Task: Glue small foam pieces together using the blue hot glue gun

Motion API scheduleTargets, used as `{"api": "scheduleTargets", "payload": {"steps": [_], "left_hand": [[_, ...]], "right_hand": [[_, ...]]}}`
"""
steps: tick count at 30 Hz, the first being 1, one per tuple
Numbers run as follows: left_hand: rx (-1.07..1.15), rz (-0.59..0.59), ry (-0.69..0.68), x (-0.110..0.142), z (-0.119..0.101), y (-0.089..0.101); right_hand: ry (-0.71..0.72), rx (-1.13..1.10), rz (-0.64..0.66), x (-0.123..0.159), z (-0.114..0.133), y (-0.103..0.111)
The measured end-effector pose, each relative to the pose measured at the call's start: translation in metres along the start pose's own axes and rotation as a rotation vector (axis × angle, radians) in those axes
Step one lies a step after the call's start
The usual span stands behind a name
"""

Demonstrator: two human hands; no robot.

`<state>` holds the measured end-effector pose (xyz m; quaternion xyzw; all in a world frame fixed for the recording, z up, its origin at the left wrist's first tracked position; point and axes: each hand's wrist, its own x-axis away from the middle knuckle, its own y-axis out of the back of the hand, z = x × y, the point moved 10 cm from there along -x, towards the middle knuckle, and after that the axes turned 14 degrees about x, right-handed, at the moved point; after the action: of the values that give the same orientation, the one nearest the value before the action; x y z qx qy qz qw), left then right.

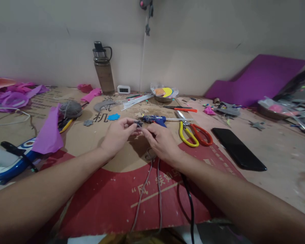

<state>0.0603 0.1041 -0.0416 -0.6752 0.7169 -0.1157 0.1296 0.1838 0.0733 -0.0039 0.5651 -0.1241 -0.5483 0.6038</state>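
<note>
In the head view my left hand (pixel 122 133) pinches a small dark grey piece (pixel 138 124), too small and shaded to tell its exact kind. My right hand (pixel 161 139) meets it from the other side, thumb and fingers closed at the piece's edge. Two strands of grey cord (pixel 159 196) run from below my hands to the near edge of the cardboard. Right behind my fingers lies a blue glue gun (pixel 160 120) with a clouded, dirty tip and a glue stick (pixel 178 119) at its back. A blue scalloped cutout (pixel 114 117) rests beyond my left hand.
Scissors (pixel 186 130) with yellow and red handles lie right of my hands, near a black phone (pixel 239 148). Cardboard (pixel 96 203) covers the table. A water bottle (pixel 103 73), a yarn ball (pixel 71 109) and purple sheets (pixel 254 79) stand or lie around. A black cable (pixel 190 203) passes under my right forearm.
</note>
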Motion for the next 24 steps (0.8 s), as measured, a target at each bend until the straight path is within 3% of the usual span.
{"api": "scheduleTargets", "payload": {"steps": [2, 4, 6, 8, 11, 14, 17, 19, 22, 24], "left_hand": [[-0.003, -0.014, -0.098, -0.003, -0.012, 0.005], [0.036, -0.035, -0.211, -0.005, -0.027, 0.012], [0.073, -0.048, -0.294, -0.007, -0.037, 0.018], [0.081, -0.045, -0.332, -0.008, -0.041, 0.022], [0.070, -0.039, -0.324, -0.010, -0.037, 0.024], [0.083, -0.024, -0.283, -0.011, -0.031, 0.022], [0.146, -0.037, -0.220, -0.011, -0.025, 0.020], [0.188, -0.074, -0.171, -0.010, -0.022, 0.020], [0.209, -0.122, -0.113, -0.007, -0.021, 0.021], [0.189, -0.127, -0.087, -0.006, -0.021, 0.021]], "right_hand": [[0.163, 0.006, 0.047, 0.002, 0.016, 0.000], [0.260, -0.018, 0.001, 0.001, 0.023, 0.012], [0.138, -0.032, -0.124, -0.005, 0.002, 0.033], [-0.140, 0.015, -0.195, -0.009, -0.038, 0.045], [-0.390, 0.233, 0.025, -0.009, -0.079, 0.025], [-0.374, 0.376, 0.230, -0.007, -0.088, 0.000], [-0.458, 0.272, 0.267, -0.002, -0.095, -0.010], [-0.525, 0.167, 0.190, -0.002, -0.099, -0.006], [-0.492, 0.021, -0.078, -0.007, -0.094, 0.017], [-0.503, -0.071, -0.191, -0.007, -0.095, 0.029]]}}
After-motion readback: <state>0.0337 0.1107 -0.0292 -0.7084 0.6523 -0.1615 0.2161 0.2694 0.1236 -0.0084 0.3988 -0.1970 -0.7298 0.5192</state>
